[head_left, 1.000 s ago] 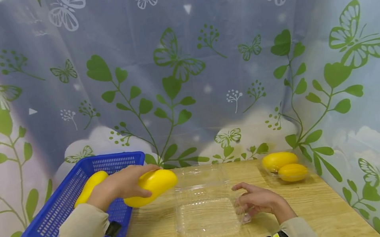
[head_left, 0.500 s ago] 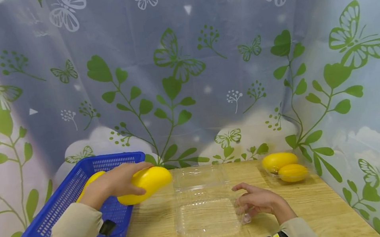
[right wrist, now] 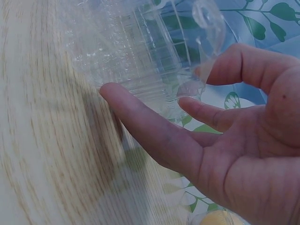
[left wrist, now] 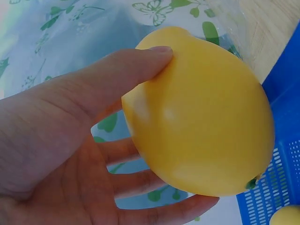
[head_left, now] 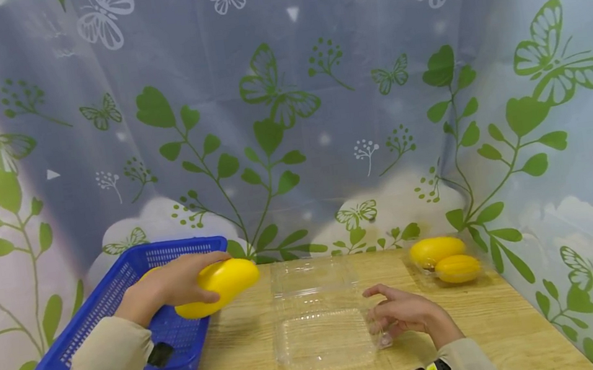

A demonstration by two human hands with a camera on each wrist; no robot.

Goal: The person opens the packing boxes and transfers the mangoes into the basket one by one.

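Note:
My left hand [head_left: 177,285] grips a yellow mango [head_left: 230,281] over the right side of the blue basket [head_left: 191,349]. In the left wrist view the thumb lies across the mango [left wrist: 206,112] and the fingers spread beneath it; a small green stem spot shows at its lower end. An open clear plastic clamshell box [head_left: 323,347] stands at mid table, lid folded back. At its right edge my right hand [head_left: 406,314] holds the box, fingers bent and thumb low. The right wrist view shows the thumb [right wrist: 140,115] and fingertips close around the clear rim.
Another clear box at the right back holds two yellow fruits, one larger [head_left: 436,250] and one smaller [head_left: 458,269]. A second yellow fruit [left wrist: 287,216] lies in the basket. A curtain [head_left: 294,166] printed with butterflies hangs behind the wooden table [head_left: 247,366].
My left hand has carried the mango left and slightly up, toward the basket, away from the open box. My right hand and the box have stayed in place.

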